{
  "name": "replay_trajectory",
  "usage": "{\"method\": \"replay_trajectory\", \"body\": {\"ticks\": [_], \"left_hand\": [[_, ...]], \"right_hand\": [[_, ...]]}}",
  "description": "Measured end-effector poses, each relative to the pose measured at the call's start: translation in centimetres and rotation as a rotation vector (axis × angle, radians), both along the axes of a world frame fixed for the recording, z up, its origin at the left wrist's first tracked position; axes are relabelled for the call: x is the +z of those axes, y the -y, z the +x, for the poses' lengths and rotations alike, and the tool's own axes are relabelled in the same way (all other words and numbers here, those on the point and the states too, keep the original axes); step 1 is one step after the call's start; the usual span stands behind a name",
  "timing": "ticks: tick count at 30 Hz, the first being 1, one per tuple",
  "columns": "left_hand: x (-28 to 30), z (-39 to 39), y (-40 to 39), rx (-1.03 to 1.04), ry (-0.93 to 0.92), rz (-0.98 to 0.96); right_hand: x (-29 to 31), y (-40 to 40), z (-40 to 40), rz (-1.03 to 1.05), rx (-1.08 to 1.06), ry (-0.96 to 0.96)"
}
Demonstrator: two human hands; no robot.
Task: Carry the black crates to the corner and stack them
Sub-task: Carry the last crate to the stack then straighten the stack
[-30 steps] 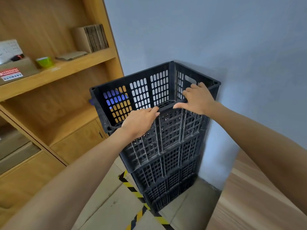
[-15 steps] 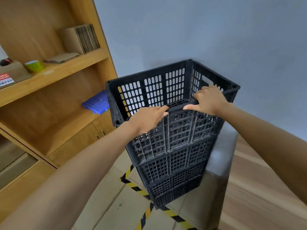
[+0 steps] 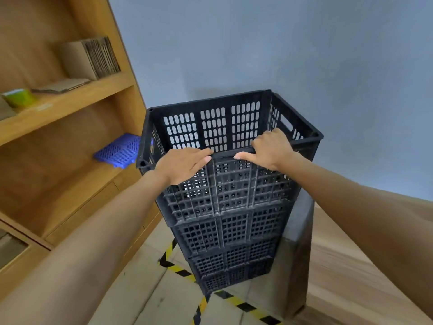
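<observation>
Your left grip (image 3: 185, 164) lay over the near rim of the top black crate (image 3: 225, 146), fingers draped forward along the edge and thumb tucked below, pressing more than clasping. Your right grip (image 3: 271, 148) was curled over the same rim just beside it, fingers hooked inside the wall and thumb pointing across toward the left one. Both sat close together near the middle of that long near edge, neither nearer the crate than the other.

Directly below the grips the crate sat on a stack of black crates (image 3: 234, 242), nested tier on tier down to the tiled floor (image 3: 145, 289). The crate's long axis ran left to right across your reach, its far wall toward the grey wall (image 3: 304, 55) beyond the grips. You appeared to be settling it square; any further push would go straight down and slightly away from you. Left of the grips stood the wooden shelving (image 3: 70, 102); right and below, a wooden bench (image 3: 351, 277) closed in the corner. Hazard tape (image 3: 178, 269) ran under the stack's base.
</observation>
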State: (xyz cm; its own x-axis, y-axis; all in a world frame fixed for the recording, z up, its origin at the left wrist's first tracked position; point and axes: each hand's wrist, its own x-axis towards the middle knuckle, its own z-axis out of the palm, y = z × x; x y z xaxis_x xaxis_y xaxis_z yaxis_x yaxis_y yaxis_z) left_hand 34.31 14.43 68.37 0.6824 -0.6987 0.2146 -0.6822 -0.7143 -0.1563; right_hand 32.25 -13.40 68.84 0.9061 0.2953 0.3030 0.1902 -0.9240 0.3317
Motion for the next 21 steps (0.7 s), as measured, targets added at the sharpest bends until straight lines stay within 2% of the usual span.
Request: {"method": "replay_trajectory", "body": {"ticks": [2,4,6,8,12,21], "left_hand": [[-0.3,-1.2,0.9,0.140,0.046,-0.129],[-0.7,-1.9,2.4,0.381,0.084,-0.273],[-0.9,-2.1,3.6,0.556,0.087,-0.299],[-1.0,-1.8,4.2,0.634,0.084,-0.297],[-1.4,-1.3,3.9,0.630,0.134,-0.284],[-2.3,3.1,0.2,0.529,0.246,-0.310]], "right_hand": [[0.1,0.4,0.2,0.010,0.048,-0.040],[0.0,1.1,0.6,0.077,0.098,-0.127],[-0.1,1.6,1.0,0.162,0.108,-0.218],[-0.1,1.7,0.9,0.181,0.094,-0.195],[-0.5,1.1,0.2,0.173,0.048,-0.053],[-1.0,-2.4,1.6,0.200,-0.019,-0.017]]}}
